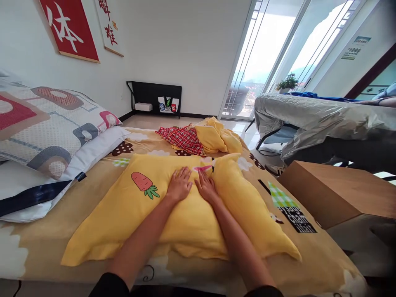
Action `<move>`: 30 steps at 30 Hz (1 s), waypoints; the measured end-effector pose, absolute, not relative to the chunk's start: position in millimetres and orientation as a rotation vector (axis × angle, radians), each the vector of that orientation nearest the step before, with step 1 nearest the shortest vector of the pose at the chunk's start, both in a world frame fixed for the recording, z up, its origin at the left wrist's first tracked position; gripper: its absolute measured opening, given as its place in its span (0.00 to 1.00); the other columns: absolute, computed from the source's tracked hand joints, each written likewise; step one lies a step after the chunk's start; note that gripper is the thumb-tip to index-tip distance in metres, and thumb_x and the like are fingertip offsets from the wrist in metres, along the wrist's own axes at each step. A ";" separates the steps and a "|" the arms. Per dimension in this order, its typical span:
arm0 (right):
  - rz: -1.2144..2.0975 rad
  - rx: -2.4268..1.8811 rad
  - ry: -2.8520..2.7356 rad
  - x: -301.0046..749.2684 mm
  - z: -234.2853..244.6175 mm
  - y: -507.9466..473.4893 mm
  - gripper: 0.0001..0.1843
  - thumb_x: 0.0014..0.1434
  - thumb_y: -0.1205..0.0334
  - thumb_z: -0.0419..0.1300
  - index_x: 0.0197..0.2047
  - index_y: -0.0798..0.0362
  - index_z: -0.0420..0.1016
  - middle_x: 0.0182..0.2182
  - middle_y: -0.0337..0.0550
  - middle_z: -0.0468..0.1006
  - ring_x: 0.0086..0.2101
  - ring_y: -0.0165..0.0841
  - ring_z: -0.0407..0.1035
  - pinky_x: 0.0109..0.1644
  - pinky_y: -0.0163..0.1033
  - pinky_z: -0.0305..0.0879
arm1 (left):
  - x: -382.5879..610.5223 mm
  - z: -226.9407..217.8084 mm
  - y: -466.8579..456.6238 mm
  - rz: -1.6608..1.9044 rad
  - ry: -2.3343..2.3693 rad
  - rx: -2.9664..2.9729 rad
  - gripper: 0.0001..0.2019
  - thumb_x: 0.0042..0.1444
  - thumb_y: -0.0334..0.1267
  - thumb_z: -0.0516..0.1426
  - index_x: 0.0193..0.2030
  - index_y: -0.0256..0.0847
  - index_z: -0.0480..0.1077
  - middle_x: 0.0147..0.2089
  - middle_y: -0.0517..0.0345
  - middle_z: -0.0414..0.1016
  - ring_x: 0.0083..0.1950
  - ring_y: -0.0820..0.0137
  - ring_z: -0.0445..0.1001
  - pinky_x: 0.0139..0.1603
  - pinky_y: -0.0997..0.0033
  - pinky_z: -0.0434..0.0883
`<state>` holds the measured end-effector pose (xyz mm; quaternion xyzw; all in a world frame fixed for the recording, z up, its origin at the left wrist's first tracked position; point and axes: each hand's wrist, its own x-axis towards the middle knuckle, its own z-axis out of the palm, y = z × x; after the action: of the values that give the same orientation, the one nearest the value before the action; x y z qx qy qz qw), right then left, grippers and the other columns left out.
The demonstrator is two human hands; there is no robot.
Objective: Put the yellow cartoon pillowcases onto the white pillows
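A plump yellow pillow (123,218) with a printed carrot lies flat on the bed in front of me. My left hand (180,183) rests palm down on its upper middle, fingers stretched out. Close beside it, my right hand (206,186) presses down along a crease, fingers extended near a pink and black print. To the right of that crease the yellow fabric bulges up into a long raised part. I cannot tell whether this is a fold of the same pillow or a second one. Neither hand grips anything.
Beyond the pillow lie a crumpled yellow cloth (221,136) and a red plaid cloth (182,138). Patterned pillows (62,119) are stacked at the left. A cardboard box (337,189) stands right of the patterned bedsheet (247,274). Farther right is a plastic-covered bed (309,109).
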<state>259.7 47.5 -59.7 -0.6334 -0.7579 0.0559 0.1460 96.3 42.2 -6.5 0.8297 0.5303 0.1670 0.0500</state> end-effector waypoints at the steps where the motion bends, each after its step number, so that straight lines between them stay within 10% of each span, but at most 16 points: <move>1: 0.147 -1.817 -2.173 265.0 -55.2 52.2 0.26 0.67 0.51 0.51 0.65 0.49 0.59 0.64 0.49 0.59 0.60 0.42 0.58 0.63 0.55 0.56 | 94.5 -14.9 45.5 0.502 1.610 2.528 0.27 0.64 0.43 0.45 0.70 0.44 0.54 0.73 0.54 0.46 0.73 0.64 0.45 0.73 0.54 0.43; 6: 0.144 -1.957 -2.116 332.1 -44.2 51.8 0.30 0.68 0.46 0.40 0.71 0.44 0.47 0.70 0.39 0.48 0.68 0.34 0.41 0.69 0.47 0.38 | 39.7 -17.6 67.9 0.444 1.796 2.334 0.29 0.64 0.55 0.42 0.69 0.49 0.55 0.73 0.54 0.48 0.73 0.60 0.47 0.71 0.48 0.45; 12: 0.200 -2.299 -1.871 408.2 -53.9 31.4 0.31 0.67 0.48 0.38 0.67 0.53 0.58 0.65 0.48 0.61 0.65 0.40 0.52 0.64 0.53 0.51 | -75.5 -32.0 62.1 0.438 2.131 2.026 0.30 0.63 0.51 0.42 0.70 0.43 0.53 0.73 0.49 0.44 0.73 0.53 0.44 0.68 0.39 0.46; 19: -0.135 -2.273 -1.733 411.8 -68.7 -40.0 0.30 0.65 0.51 0.37 0.60 0.56 0.65 0.62 0.51 0.66 0.62 0.40 0.57 0.64 0.47 0.52 | -157.9 -77.3 -25.4 0.620 2.346 1.863 0.32 0.59 0.51 0.38 0.61 0.31 0.63 0.66 0.42 0.63 0.69 0.58 0.58 0.68 0.57 0.55; 23: -0.399 -2.232 -1.400 438.4 -101.3 -114.8 0.32 0.62 0.44 0.39 0.53 0.57 0.71 0.49 0.58 0.76 0.49 0.51 0.70 0.52 0.53 0.65 | -184.7 -82.6 -74.3 0.718 2.685 1.654 0.34 0.57 0.59 0.39 0.53 0.34 0.69 0.55 0.36 0.72 0.57 0.45 0.69 0.56 0.49 0.66; 30: -0.266 -2.353 -1.582 451.5 -77.3 -117.6 0.22 0.61 0.52 0.42 0.37 0.48 0.77 0.30 0.54 0.80 0.33 0.47 0.75 0.37 0.49 0.68 | -159.6 -38.9 -12.2 0.570 2.153 1.496 0.26 0.53 0.59 0.46 0.34 0.38 0.74 0.38 0.44 0.80 0.43 0.52 0.78 0.40 0.63 0.71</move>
<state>451.5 -117.6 -77.3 -0.8174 -0.5495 -0.0924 0.1462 -159.6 -12.2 -38.9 0.5429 0.7815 0.2070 0.2271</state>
